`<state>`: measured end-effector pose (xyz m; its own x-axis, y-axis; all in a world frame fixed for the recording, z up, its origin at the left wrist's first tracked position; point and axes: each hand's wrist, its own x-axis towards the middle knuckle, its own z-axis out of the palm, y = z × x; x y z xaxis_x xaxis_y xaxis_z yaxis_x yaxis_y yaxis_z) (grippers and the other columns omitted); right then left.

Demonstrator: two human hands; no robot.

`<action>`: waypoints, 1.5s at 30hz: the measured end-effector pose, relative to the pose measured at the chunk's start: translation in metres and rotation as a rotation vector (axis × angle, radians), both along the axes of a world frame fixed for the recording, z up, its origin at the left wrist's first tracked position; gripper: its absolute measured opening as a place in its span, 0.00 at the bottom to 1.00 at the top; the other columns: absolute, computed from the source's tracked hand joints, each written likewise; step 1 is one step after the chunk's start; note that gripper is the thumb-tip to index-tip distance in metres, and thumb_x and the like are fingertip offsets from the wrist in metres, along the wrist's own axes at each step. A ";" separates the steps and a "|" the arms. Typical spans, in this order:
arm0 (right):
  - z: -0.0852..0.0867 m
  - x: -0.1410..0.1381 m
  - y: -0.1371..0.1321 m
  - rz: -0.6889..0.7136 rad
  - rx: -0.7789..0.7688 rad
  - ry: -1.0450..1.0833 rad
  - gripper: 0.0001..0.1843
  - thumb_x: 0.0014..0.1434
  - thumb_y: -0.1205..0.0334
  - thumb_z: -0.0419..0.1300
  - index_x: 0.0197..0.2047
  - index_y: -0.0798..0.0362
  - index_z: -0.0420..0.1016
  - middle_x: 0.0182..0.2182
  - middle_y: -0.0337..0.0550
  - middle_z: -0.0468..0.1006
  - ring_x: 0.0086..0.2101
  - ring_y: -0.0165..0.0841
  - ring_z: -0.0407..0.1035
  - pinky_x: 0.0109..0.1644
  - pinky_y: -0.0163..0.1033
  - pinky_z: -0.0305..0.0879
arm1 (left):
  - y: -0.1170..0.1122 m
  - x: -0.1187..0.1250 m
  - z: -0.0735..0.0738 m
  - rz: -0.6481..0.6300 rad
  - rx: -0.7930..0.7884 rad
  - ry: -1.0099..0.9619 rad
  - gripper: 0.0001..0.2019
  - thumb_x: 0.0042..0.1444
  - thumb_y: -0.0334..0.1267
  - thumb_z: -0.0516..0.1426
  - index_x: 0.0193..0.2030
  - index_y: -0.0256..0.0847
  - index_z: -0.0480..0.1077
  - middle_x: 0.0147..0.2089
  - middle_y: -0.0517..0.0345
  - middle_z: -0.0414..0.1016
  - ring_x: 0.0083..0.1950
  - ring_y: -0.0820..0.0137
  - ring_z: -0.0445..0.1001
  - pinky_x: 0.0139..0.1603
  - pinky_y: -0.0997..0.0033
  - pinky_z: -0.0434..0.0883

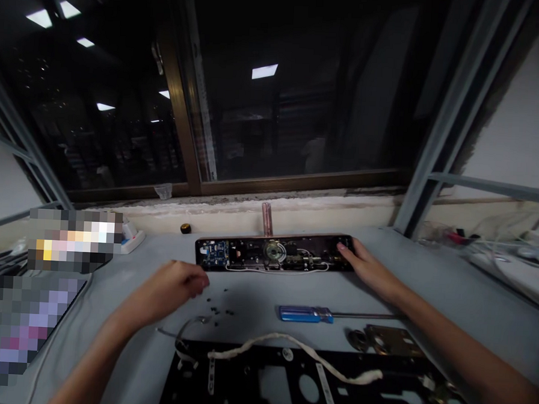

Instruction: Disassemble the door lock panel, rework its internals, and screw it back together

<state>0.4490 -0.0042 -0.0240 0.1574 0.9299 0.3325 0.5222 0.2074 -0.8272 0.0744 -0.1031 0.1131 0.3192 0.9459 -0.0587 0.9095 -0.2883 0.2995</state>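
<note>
A long black electronic door lock panel point(248, 255) lies across the table with its open inside showing. It has a blue circuit board point(215, 253) at its left end and a round metal part in the middle. My right hand point(363, 264) grips the panel's right end, thumb on the inner face. My left hand point(174, 287) hovers just before the left end, its fingers curled together; whatever they may hold is hidden. Several small dark screws point(217, 311) lie beside it. A blue-handled screwdriver point(305, 314) rests in front of the panel, its shaft pointing right.
Nearest me is a black plate point(236, 393) with cutouts and a white-wrapped cable point(285, 336). A brass-coloured metal part point(391, 340) lies by my right forearm. Behind the panel, a copper-coloured bar point(267, 219) stands up. Cables point(493, 244) clutter the right side.
</note>
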 end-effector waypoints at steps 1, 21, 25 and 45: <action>0.000 0.000 0.000 0.002 0.003 0.000 0.23 0.54 0.46 0.47 0.48 0.51 0.63 0.48 0.47 0.72 0.52 0.42 0.62 0.58 0.47 0.54 | 0.007 0.003 0.003 0.052 0.036 0.004 0.13 0.53 0.37 0.46 0.30 0.40 0.71 0.27 0.61 0.73 0.28 0.73 0.70 0.30 0.76 0.62; -0.001 -0.002 0.004 0.033 0.041 0.022 0.23 0.55 0.45 0.46 0.48 0.51 0.62 0.44 0.45 0.74 0.48 0.40 0.66 0.53 0.45 0.60 | 0.079 0.051 -0.048 0.224 0.109 0.417 0.15 0.52 0.37 0.49 0.37 0.33 0.73 0.42 0.37 0.75 0.45 0.55 0.73 0.42 0.62 0.68; 0.001 -0.004 0.002 0.046 0.045 0.028 0.23 0.56 0.46 0.46 0.49 0.51 0.62 0.43 0.46 0.75 0.48 0.40 0.66 0.52 0.44 0.61 | 0.081 0.052 -0.048 0.158 0.113 0.421 0.15 0.53 0.38 0.48 0.35 0.34 0.74 0.41 0.38 0.76 0.45 0.56 0.73 0.42 0.63 0.67; 0.003 -0.006 -0.001 0.038 0.020 0.034 0.24 0.55 0.45 0.46 0.49 0.51 0.61 0.44 0.46 0.75 0.47 0.39 0.67 0.52 0.44 0.61 | 0.089 0.033 -0.075 0.117 0.137 0.217 0.12 0.56 0.33 0.46 0.31 0.38 0.70 0.36 0.49 0.76 0.41 0.65 0.72 0.38 0.71 0.61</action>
<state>0.4435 -0.0048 -0.0211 0.1334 0.9285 0.3465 0.4854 0.2436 -0.8397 0.1073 -0.0143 0.0376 0.2009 0.9795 0.0176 0.9776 -0.2016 0.0598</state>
